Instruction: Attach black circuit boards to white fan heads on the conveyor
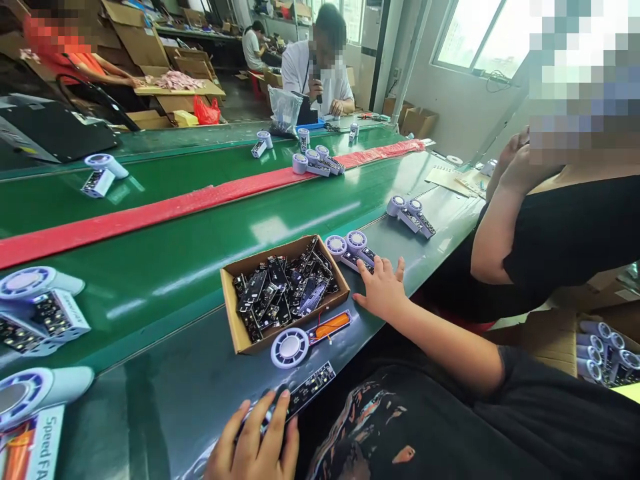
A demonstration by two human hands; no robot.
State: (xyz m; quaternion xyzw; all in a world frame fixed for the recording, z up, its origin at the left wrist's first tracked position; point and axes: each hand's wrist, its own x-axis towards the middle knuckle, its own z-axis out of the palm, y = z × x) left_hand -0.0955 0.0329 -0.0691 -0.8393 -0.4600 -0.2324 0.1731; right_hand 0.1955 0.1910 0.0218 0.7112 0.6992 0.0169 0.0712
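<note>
My left hand (255,437) lies at the bottom of the view, its fingers over the end of a long black circuit board (307,390) studded with small components. My right hand (383,287) rests palm down on the green bench, fingers apart, its fingertips beside a pair of lilac handheld fans (350,248). To its left stands a cardboard tray (260,261) heaped with black circuit boards. Below the tray lies an opened fan body (305,341) showing an orange battery.
A green conveyor belt (150,297) with a red strip (150,217) runs alongside, carrying several fans. A seated person's arm (495,227) sits at the right, with more fans (413,217) on the bench before them. Further people work behind the belt. Several fans (607,353) are stacked at the lower right.
</note>
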